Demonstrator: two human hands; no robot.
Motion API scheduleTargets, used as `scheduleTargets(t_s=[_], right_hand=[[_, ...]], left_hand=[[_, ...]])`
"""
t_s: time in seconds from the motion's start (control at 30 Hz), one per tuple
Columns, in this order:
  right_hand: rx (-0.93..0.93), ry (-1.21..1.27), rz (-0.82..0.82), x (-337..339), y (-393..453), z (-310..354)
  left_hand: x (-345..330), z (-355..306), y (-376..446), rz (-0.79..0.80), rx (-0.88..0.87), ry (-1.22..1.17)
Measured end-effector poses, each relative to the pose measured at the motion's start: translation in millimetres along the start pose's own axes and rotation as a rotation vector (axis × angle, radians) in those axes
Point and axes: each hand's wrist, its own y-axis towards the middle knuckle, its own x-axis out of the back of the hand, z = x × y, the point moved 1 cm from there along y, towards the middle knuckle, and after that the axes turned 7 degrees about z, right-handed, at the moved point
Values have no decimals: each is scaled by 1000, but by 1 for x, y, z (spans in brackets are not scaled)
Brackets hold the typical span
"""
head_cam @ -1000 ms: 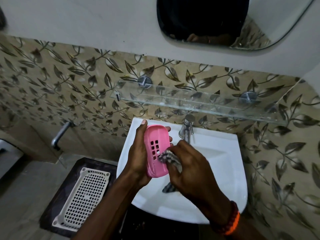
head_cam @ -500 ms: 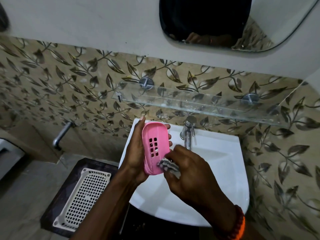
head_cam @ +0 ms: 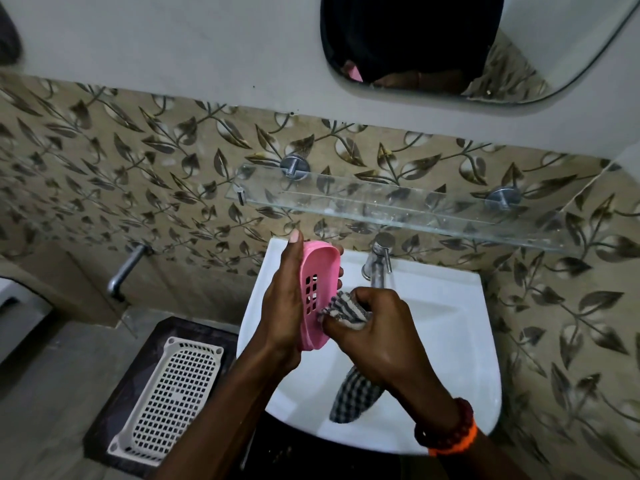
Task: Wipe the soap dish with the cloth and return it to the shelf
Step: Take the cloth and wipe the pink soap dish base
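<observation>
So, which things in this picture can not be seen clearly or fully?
- Pink soap dish, head view: its left side and back are covered by the left hand, so how clean it is there cannot be told.
- Checked cloth: the middle part is bunched inside the right hand.
- Mirror: cut off by the top edge.
- Glass shelf: transparent, so dirt or small items are hard to make out.

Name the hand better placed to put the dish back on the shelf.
Left. The left hand already holds the dish just below the shelf; the right hand is busy gripping the cloth.
</observation>
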Motion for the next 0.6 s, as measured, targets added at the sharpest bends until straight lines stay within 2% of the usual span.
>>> scheduleTargets(t_s=[0.13, 0.23, 0.33, 0.5, 0.6], right_hand=[[72, 41, -152, 5, 11, 10], [-19, 45, -78, 2, 6, 4], [-95, 4, 4, -3, -5, -4], [67, -70, -205, 6, 12, 19], [63, -97, -227, 9, 19, 27]], left_hand=[[-2, 7, -5, 96, 66, -115], [0, 6, -4, 129, 70, -218], [6, 3, 2, 115, 46, -223], [-6, 14, -1, 182, 83, -220], [-6, 18, -1, 193, 89, -270]])
